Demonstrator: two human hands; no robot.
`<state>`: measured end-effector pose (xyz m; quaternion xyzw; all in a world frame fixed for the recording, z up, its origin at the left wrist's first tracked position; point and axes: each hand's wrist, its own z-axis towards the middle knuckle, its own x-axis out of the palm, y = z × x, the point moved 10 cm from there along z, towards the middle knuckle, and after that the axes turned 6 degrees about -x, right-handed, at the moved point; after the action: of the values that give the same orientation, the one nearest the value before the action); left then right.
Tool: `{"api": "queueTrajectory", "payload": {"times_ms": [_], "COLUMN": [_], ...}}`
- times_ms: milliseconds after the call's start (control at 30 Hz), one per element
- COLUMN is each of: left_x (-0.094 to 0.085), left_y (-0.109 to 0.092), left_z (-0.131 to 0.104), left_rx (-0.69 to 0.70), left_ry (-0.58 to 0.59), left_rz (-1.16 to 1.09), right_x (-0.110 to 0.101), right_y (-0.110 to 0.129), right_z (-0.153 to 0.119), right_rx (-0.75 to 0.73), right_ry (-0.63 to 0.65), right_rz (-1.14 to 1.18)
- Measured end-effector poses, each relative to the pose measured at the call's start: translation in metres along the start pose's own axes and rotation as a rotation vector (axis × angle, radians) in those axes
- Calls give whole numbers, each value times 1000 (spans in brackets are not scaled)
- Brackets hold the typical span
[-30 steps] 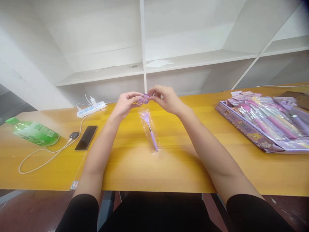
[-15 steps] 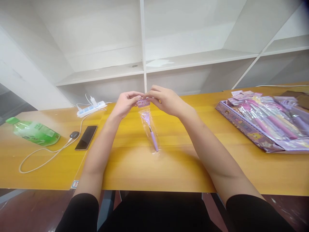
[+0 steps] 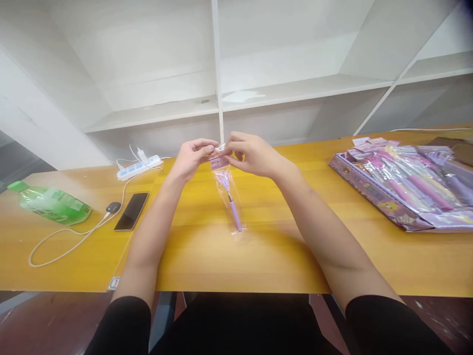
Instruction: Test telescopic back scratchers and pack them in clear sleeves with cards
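A clear plastic packet (image 3: pixel 229 192) with a purple-handled tool inside lies lengthwise on the table in front of me. Its printed purple card top (image 3: pixel 219 161) is at the far end. My left hand (image 3: pixel 192 157) pinches the left side of that end between thumb and fingers. From the right, my right hand (image 3: pixel 248 154) pinches the same end, fingers bent. A shiny bit of plastic shows between the two hands. The tool's forked head points away from me, its handle toward me.
On the right, a patterned purple box (image 3: pixel 384 207) holds several similar packets. A green bottle (image 3: pixel 55 203), a phone (image 3: pixel 131 212), a small black device (image 3: pixel 113 207) with a white cable and a power strip (image 3: pixel 139 167) are on the left. White shelving (image 3: pixel 295 96) stands behind the table.
The right fingers have shifted slightly and curled more at the packet's top, where shiny plastic now shows between the hands. The view has moved a little.
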<state>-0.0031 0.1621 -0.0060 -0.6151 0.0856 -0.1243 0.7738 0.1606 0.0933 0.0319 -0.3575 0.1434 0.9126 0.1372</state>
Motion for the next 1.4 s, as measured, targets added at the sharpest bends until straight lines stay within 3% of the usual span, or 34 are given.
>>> {"api": "queueTrajectory", "payload": {"times_ms": [233,367,500,633,733,867,1100,1233,1400], "left_x": [1,5,7,7,9,13,13,8,3], "left_y": [4,4,1,1,2,2,5,6,18], "left_z": [2,1,-1,0,-1,-3,-1,2,6], "left_rx": [-5,-7,24,33,19,4,101,115,46], "left_ry": [2,37,70,85,101,130,103,68,84], "left_rz": [21,43,53,96,121,190,516,527,450], "right_x": [3,5,33,57,67,67,66,70,67], "right_y": [-5,-32,-52,-53,-52,-54,-60,-62,-75], "right_z": [0,-4,-11,-14,-15,-16,-18,-19,-21], "right_rx": [27,215,357,364,392,430,431,452,498], "right_ry": [7,-61,64,212,251,235,223,243,167], "right_rz": [2,115,327,448,522,527,561,612,508]}}
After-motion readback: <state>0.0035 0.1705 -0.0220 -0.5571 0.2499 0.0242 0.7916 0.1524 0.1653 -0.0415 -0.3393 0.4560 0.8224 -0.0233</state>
